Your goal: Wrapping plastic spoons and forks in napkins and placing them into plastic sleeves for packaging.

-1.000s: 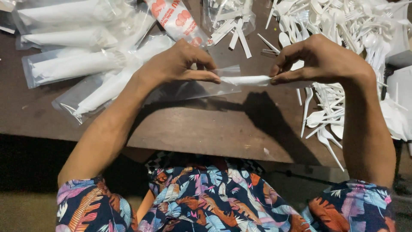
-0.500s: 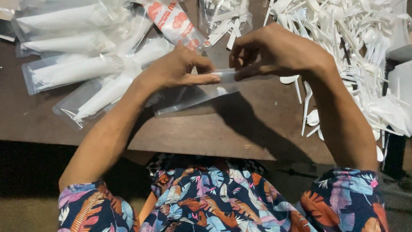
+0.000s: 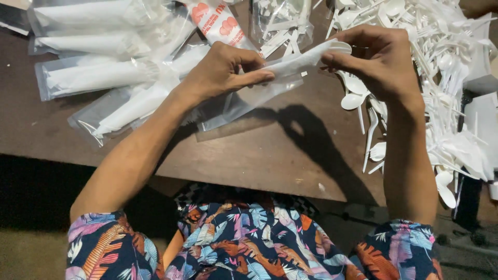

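Note:
My left hand (image 3: pixel 220 72) pinches the mouth of a clear plastic sleeve (image 3: pixel 244 101) that hangs over the brown table (image 3: pixel 249 155). My right hand (image 3: pixel 376 59) holds a rolled white napkin bundle with white plastic cutlery (image 3: pixel 303 59), its near end resting at the sleeve's opening under my left fingers. Both hands are raised a little above the table, close together.
Several filled clear sleeves (image 3: pixel 93 78) lie at the left. A red-and-white printed packet (image 3: pixel 218 23) and a bag of white cutlery (image 3: pixel 280 23) sit at the back. A heap of loose white spoons and forks (image 3: pixel 441 78) covers the right side.
My right hand went to the cutlery pile and came back with a napkin and cutlery bundle, now raised at the sleeve's mouth. The left hand kept hold of the sleeve.

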